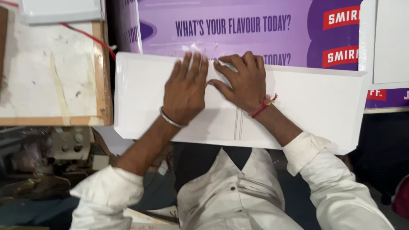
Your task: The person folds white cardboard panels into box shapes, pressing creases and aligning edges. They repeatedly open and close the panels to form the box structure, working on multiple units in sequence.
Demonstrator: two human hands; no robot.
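White shirt sleeves (106, 191) nearest camera. Left hand (185, 91) flat, fingers extended, pressing white panel (315, 106). Right hand (243, 81) beside it, fingers bent on panel's far edge. Neither grip holds anything. Panel overlaps purple printed board (238, 21), beside bench (47, 81).

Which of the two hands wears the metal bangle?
The left hand, flat on the white panel. The right hand has a red thread at its wrist instead.

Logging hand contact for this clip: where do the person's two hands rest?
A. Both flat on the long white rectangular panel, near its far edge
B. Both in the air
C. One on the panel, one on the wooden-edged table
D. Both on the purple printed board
A: the left hand and right hand press side by side on the long white rectangular panel.
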